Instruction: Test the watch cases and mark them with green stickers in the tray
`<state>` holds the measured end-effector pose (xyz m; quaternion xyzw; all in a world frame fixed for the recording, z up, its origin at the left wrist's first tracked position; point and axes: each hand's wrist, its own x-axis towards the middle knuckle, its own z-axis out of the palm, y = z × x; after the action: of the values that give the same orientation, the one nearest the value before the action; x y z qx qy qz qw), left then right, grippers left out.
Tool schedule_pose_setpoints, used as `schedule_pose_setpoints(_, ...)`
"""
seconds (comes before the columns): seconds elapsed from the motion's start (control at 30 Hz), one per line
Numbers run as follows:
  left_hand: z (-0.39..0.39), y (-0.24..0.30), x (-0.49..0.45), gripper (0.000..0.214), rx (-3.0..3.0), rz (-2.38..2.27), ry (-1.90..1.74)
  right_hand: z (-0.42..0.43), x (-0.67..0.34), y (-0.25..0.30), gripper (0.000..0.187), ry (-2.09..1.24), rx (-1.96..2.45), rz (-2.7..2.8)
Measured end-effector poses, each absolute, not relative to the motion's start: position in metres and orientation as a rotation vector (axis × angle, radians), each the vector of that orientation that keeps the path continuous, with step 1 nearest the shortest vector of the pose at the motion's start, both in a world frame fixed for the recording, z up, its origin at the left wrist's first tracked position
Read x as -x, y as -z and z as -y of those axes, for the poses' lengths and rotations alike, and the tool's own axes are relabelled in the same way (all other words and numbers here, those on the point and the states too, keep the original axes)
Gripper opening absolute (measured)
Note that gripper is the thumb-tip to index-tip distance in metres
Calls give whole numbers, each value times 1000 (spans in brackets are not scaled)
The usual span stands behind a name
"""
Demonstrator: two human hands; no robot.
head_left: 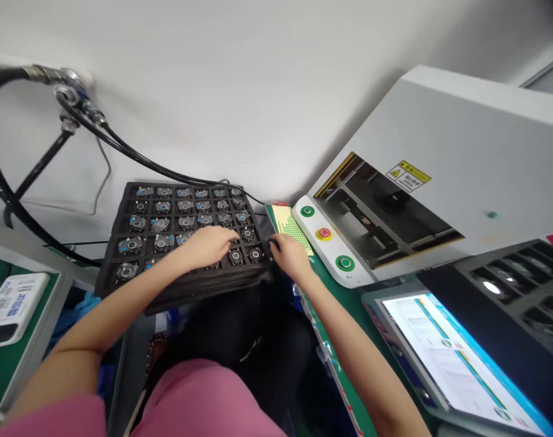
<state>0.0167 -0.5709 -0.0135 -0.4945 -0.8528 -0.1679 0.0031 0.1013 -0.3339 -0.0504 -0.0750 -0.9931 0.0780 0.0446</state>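
A stack of black foam trays (121, 227) sits in front of me, its pockets filled with several small round dark parts (137, 223) with metal centres. My left hand (211, 244) lies palm down on the tray's near right area, fingers curled over a part in the lower rows. My right hand (289, 254) is at the tray's right edge, fingers bent and touching the edge beside the last pocket. What either hand grips, if anything, is hidden under the fingers.
A white machine (440, 170) with green buttons (344, 263) and a red button (323, 233) stands at right, a yellow perforated card (289, 226) beside it. A lit screen (449, 358) lies lower right. Black hoses (12, 200) run on the left wall; a white device (13, 300) rests far left.
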Motion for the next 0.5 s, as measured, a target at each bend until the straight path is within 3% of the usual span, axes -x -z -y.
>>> schedule_pose_setpoints(0.27,580,28,106,14,1562,2758,168,393,15,64,31,-286,115,3083)
schedule_pose_setpoints(0.5,573,63,126,24,1718,2753,168,407,38,78,31,-192,364,3150)
